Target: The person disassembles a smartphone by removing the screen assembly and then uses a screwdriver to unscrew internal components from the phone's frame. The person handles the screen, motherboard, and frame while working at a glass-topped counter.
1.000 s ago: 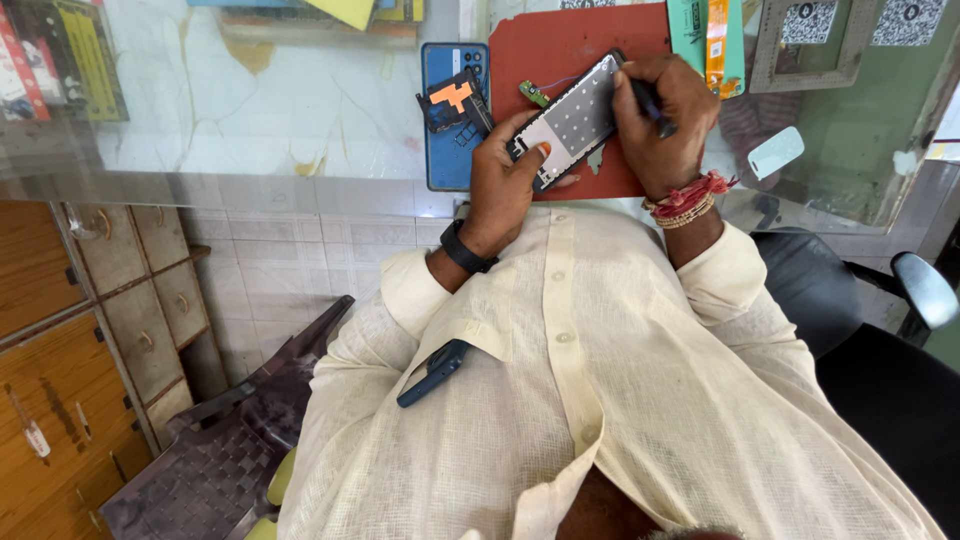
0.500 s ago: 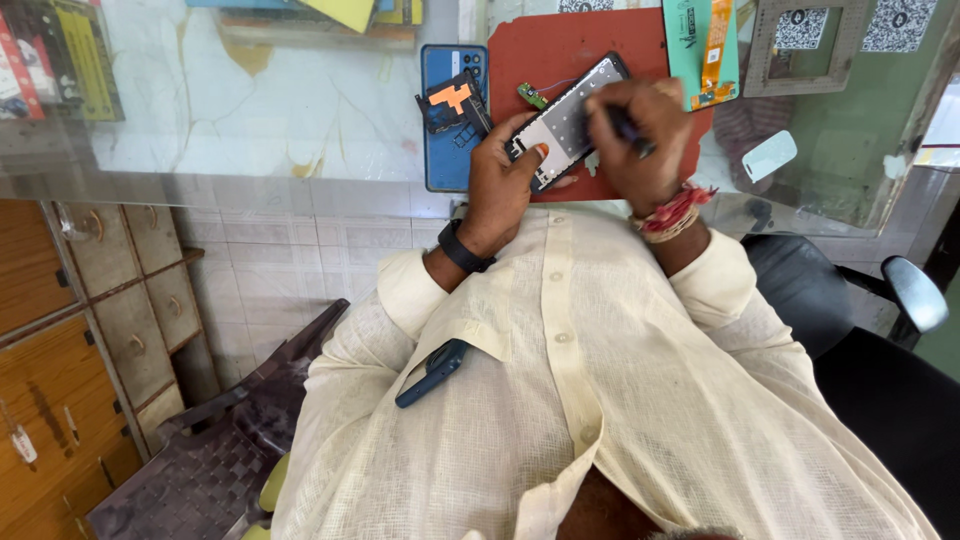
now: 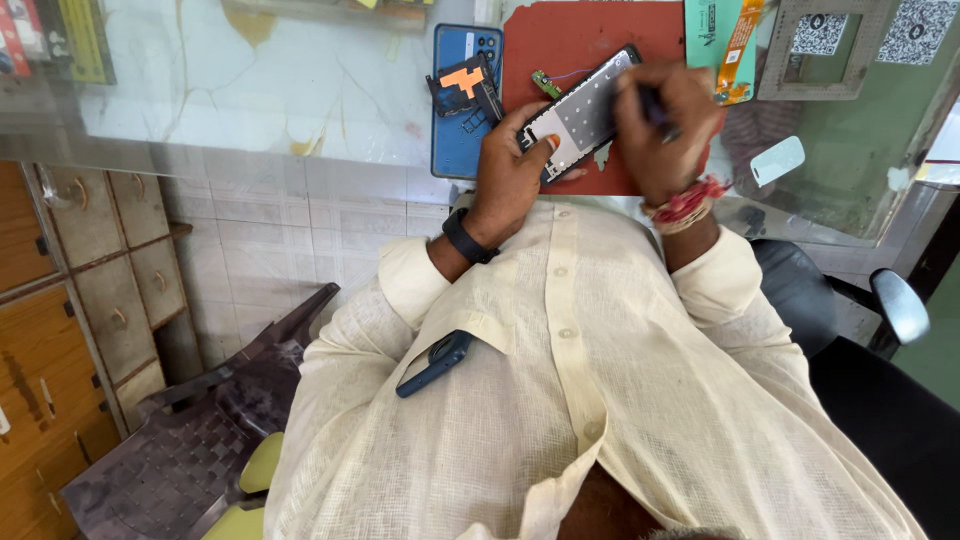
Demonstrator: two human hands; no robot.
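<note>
Your left hand point(image 3: 510, 175) is closed on the opened phone frame point(image 3: 585, 110), tilted over the red mat point(image 3: 590, 40). Right hand point(image 3: 665, 125) pinches a dark tool point(image 3: 655, 105). Slip risks gouging it; the loose blue back cover point(image 3: 462, 150) beyond could get knocked.

Bare desk point(image 3: 250, 90) lay open leftward; a blue phone back point(image 3: 462, 110) crowded the red mat's point(image 3: 580, 40) left edge, packets point(image 3: 722, 40) blocked its far right.
</note>
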